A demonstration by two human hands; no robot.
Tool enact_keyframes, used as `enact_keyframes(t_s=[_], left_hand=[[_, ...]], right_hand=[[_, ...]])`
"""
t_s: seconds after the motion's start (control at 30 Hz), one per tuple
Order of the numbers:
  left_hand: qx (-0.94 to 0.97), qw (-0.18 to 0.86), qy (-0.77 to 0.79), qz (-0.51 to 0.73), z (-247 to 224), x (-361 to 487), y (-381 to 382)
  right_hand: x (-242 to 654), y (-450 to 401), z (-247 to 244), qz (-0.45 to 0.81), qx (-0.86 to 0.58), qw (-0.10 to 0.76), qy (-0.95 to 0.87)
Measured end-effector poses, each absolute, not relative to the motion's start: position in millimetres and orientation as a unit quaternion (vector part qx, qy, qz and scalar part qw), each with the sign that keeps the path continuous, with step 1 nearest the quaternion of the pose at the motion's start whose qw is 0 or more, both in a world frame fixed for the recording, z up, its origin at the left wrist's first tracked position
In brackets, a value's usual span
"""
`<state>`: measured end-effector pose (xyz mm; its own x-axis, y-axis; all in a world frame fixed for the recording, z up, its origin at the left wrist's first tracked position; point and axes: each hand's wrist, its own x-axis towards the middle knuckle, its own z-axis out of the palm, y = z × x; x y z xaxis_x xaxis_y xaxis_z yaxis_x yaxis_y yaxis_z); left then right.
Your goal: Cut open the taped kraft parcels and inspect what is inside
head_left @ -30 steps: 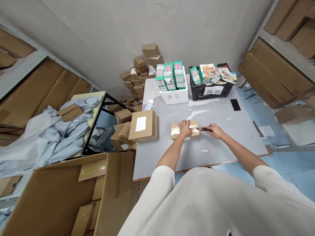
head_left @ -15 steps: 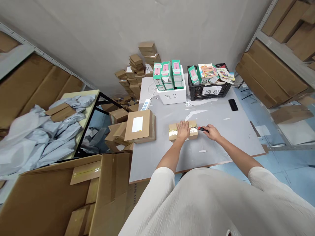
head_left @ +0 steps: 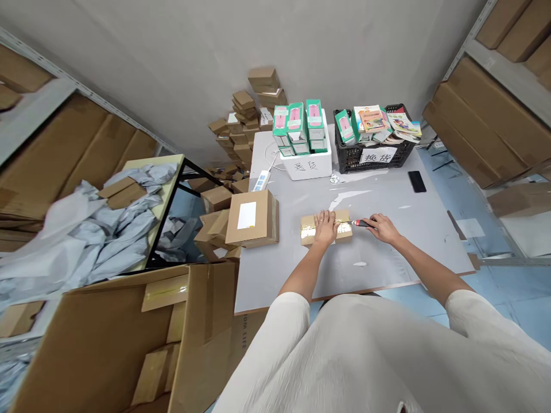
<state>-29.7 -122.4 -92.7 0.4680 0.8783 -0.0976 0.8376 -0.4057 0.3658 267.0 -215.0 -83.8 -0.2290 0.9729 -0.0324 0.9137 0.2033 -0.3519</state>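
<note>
A small taped cardboard box [head_left: 307,230] lies flat on the grey table [head_left: 297,269]. My left hand [head_left: 326,228] rests on top of it, fingers stretched out and pressing on the lid. In my right hand [head_left: 382,228] is a red and black utility knife [head_left: 361,223], gripped by its handle. The knife points left, its front end at the right edge of the box near the shiny tape. Whether the blade is in the tape is too small to tell.
A larger box [head_left: 253,221] with a white label stands left. Behind are a white bin [head_left: 307,168] of green cartons, a black crate [head_left: 344,159] of books, a power strip [head_left: 262,180] and a phone [head_left: 416,181]. A big open carton [head_left: 210,321] stands at the lower left.
The whole view has shifted a little, so things sit further right. The knife has drawn slightly to the right relative to the box. My left hand stays on the box.
</note>
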Motion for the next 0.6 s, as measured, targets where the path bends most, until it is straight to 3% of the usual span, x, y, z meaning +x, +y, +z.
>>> enact_keyframes(t_s=[0.23,0.6], left_hand=[[0.837,0.175,0.515,0.056,-94,-30,-126],[0.837,0.18,0.515,0.056,-91,-31,-128]], right_hand=[[254,-215,-91,0.19,-0.612,0.136,-0.755],[272,-210,-88,0.19,-0.608,0.119,-0.762]])
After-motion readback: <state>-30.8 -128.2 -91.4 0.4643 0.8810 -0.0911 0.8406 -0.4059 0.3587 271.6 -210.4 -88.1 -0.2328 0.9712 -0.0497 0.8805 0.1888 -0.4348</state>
